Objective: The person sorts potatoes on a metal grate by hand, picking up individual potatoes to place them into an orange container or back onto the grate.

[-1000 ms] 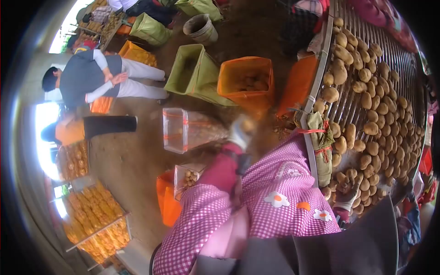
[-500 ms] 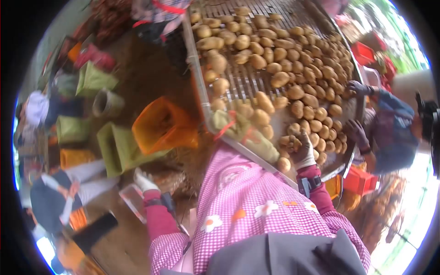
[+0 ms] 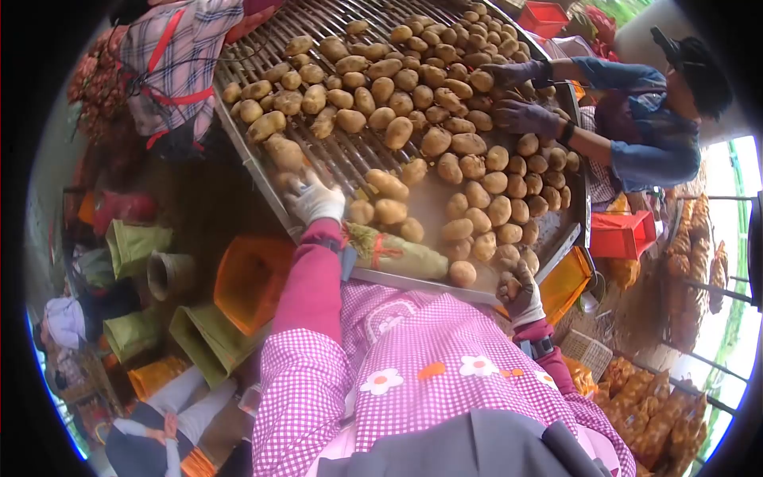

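Observation:
My left hand (image 3: 317,200), in a pale glove, reaches over the left edge of the slatted metal sorting table (image 3: 262,187). Its fingers are spread, with the tips right at a large potato (image 3: 284,153). Low at the table's front corner, my right hand (image 3: 524,300) wears a soiled glove and has its fingers curled around a potato (image 3: 507,280). Many loose potatoes (image 3: 477,195) cover the table between and beyond my hands. By my left wrist, a rolled green sack (image 3: 405,256) tied with red string lies along the front rim.
A co-worker's gloved hands (image 3: 528,117) rest among potatoes on the right. Another person in a plaid shirt (image 3: 187,60) stands at the far left. Orange (image 3: 253,282) and green bags (image 3: 208,342) stand left of the table. A red crate (image 3: 624,234) sits at the right.
My left hand has come up from beside the table onto its left edge. My right hand has drawn back toward the front rim. The view has shifted, and the co-worker's hands are farther over the potatoes.

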### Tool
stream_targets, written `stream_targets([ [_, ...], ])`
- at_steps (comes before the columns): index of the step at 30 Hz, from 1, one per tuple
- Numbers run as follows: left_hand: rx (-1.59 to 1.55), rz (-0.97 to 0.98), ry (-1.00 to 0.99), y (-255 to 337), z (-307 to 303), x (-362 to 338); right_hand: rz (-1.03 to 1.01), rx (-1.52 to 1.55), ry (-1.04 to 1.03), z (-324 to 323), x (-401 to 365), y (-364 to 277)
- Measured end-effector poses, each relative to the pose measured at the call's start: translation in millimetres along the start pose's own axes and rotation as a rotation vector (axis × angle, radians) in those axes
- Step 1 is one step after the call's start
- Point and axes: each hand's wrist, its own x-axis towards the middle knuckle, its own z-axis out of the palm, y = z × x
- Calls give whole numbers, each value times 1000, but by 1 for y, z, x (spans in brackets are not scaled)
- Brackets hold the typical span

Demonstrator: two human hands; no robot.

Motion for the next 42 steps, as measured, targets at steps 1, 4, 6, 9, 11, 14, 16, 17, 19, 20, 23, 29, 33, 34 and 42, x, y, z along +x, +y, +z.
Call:
stream_targets([
  [1,-22,2,-3,10,5,-15,-7,19,24,-1,-4,4],
  [4,60,382,-20,23,59,-45,-16,67,60,-13,-2,20],
  [6,-48,633,-99,43,63,-87,-39,66,16,-4,1,26],
  [9,-403,825,-394,51,71,-105,-117,138,4,43,-2,24],
  [11,-746,936,-433,48,83,-106,-152,226,-139,56,-1,19],
  [14,-1311,454,-745,53,64,-138,-204,294,-244,71,3,17],
  [16,-1360,242,-916,48,68,-153,-233,220,-289,80,7,20],
  [17,-1496,31,-1095,48,72,-164,-256,129,-325,86,8,22],
  [19,-1563,-359,-1338,51,55,-189,-430,-259,-381,97,4,18],
  [20,-1621,-360,-1447,50,51,-196,-579,-558,-395,102,-3,12],
  [23,-1597,-280,-1389,6,88,-173,-549,-953,-219,101,0,7],
  [29,-1815,-421,-1065,-56,48,-146,-648,-1641,-184,92,28,31],
  [33,-1723,-497,-768,-106,32,-148,-1083,-1660,93,93,76,24],
  [34,-1707,-502,-760,-117,27,-148,-1089,-1711,160,91,88,14],
  [42,-1704,-593,-912,-126,36,-160,-1103,-2014,-543,138,107,8],
])
